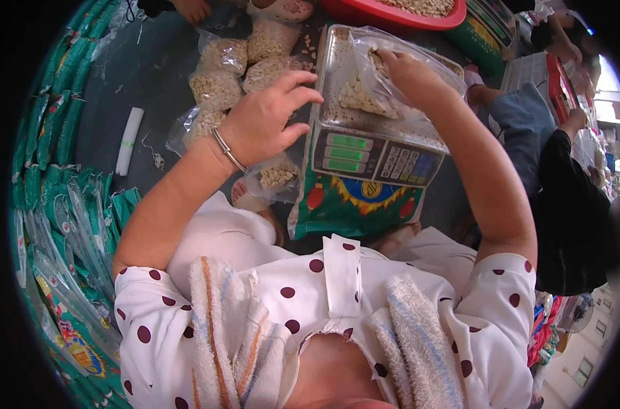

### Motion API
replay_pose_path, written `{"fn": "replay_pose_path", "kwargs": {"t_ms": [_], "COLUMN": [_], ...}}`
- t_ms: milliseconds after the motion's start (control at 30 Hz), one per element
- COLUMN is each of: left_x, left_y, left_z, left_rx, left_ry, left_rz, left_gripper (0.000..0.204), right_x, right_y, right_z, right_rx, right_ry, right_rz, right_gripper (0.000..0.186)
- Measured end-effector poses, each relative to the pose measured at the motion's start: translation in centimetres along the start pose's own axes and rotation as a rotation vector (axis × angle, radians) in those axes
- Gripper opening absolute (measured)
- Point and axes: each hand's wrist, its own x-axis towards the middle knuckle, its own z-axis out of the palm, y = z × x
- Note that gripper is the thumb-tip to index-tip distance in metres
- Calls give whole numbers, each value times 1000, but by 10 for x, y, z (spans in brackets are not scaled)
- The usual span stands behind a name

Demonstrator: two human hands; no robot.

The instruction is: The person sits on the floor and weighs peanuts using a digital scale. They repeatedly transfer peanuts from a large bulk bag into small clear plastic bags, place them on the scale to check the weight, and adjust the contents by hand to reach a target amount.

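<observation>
A clear plastic bag partly filled with pale, flat, bean-like pieces lies on the metal pan of a digital scale. My right hand is at this bag, its fingers curled together over the pieces near the upper part; whatever they pinch is hidden. To the left of the pan, my left hand hovers with fingers apart and nothing in it. The scale's green displays are lit, and it rests on a green printed sack. A smaller open bag of pieces sits below my left hand.
Several filled clear bags lie left of the scale, with loose pieces nearby. A red basin of pieces stands beyond. Green sacks are stacked at left, near a white roll. Another person is at right.
</observation>
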Motion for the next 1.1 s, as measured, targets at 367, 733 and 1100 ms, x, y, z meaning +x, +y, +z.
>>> {"fn": "replay_pose_path", "kwargs": {"t_ms": [367, 733, 1100], "left_x": [-16, -45, -53], "left_y": [-19, -56, -51], "left_z": [0, -1, 1], "left_rx": [-51, 108, 107], "left_ry": [-20, -104, -115], "left_rz": [-109, -158, -139], "left_gripper": [36, 36, 38], "right_x": [15, -88, -38], "right_y": [17, -27, -176], "right_z": [8, -79, 125], "right_rx": [47, 1224, 614], "right_ry": [8, -56, -607], "right_rz": [-110, 112, -381], "right_gripper": [22, 19, 29]}}
